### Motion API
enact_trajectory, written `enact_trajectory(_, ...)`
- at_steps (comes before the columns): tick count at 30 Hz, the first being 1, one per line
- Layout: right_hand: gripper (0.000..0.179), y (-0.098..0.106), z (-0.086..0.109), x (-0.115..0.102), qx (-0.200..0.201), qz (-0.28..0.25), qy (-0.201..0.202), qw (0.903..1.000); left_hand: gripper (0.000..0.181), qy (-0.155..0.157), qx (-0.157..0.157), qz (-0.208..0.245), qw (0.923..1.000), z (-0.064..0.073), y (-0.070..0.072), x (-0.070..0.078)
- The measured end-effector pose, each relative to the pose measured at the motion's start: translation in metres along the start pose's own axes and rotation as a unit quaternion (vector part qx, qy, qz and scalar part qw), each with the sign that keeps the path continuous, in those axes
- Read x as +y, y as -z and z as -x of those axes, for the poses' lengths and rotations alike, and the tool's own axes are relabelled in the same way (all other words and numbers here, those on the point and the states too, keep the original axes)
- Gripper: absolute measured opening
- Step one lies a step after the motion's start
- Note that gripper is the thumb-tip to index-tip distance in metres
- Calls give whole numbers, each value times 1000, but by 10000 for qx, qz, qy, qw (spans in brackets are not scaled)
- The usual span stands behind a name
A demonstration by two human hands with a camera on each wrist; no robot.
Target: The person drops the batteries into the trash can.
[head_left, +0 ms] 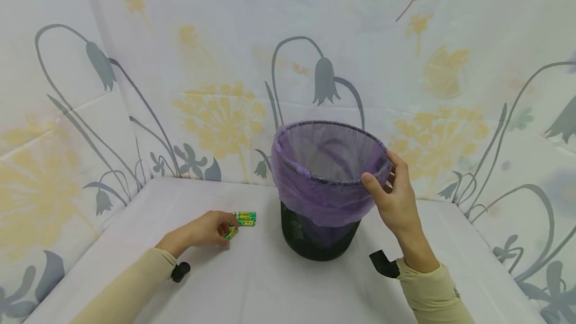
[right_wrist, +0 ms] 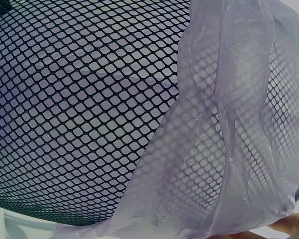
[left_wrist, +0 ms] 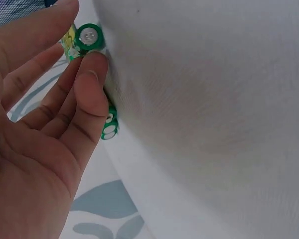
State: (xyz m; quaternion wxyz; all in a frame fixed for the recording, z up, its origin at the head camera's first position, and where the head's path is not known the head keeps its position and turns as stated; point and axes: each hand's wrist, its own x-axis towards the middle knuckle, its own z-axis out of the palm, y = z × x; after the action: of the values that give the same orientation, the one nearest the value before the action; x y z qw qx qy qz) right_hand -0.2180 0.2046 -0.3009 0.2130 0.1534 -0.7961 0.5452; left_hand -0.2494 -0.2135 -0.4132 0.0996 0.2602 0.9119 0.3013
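Note:
A wastebasket (head_left: 294, 231) of black mesh, lined with a purple plastic bag (head_left: 310, 204) folded over its rim, stands on the white-covered table. At its right side my right hand (head_left: 398, 204) grips the bag-covered rim, thumb toward the front. To the left of the basket, my left hand (head_left: 209, 229) has thumb and fingers around a green-and-yellow battery (head_left: 231, 233), whose flat end shows between the digits in the left wrist view. Several matching batteries (head_left: 247, 215) lie side by side just beyond these fingers. Mesh and crinkled bag (right_wrist: 224, 119) fill the right wrist view.
Behind the table (head_left: 270, 294) hangs a white cloth (head_left: 243, 19) printed with grey and yellow flowers, which also lines both sides. A black wrist-camera piece (head_left: 384, 264) juts from the right sleeve, close to the basket's right side.

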Motion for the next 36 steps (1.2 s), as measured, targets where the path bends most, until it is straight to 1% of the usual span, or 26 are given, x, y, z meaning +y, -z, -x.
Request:
enact_trajectory(9,71,1,1,0,-29,61,-40,10000,41,15,-11,-213,9998,-3,-9,1)
enact_trajectory(14,71,1,1,0,-25,64,-33,10000,42,-34,-36,-342,9994,-5,-10,3)
enact_trajectory(19,71,1,1,0,-8,58,-7,10000,43,-77,-146,-483,9987,-8,-10,5)
enact_trajectory(23,71,1,1,0,-23,93,-6,10000,39,-17,-183,-510,9985,-10,-11,7)
enact_trajectory(36,70,0,0,2,18,58,41,10000,35,106,-93,-528,9985,-10,-13,12)
